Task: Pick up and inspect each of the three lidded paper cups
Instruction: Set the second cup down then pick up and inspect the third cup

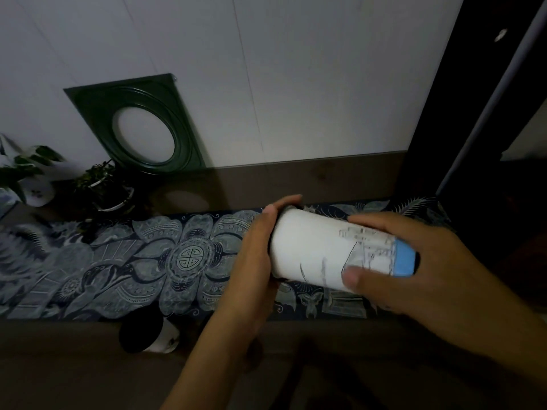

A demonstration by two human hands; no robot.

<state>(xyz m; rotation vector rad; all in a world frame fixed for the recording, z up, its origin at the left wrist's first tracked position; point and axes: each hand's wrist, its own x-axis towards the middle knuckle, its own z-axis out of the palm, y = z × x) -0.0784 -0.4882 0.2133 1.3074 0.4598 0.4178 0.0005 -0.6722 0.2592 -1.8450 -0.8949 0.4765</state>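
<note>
I hold a white paper cup sideways above the table, its blue band and lid end pointing right. Faint line drawings mark its side. My left hand presses flat against the cup's base, fingers fairly straight. My right hand grips the lid end, with the thumb on the near side and the fingers curled over the top. A second cup, with a dark lid and a white body, lies tipped on the brown table near the front edge. No third cup is in view.
A blue patterned runner lies across the brown table. At the back left are potted plants and a dark green square frame with a round hole, leaning on the white wall. A dark post rises at the right.
</note>
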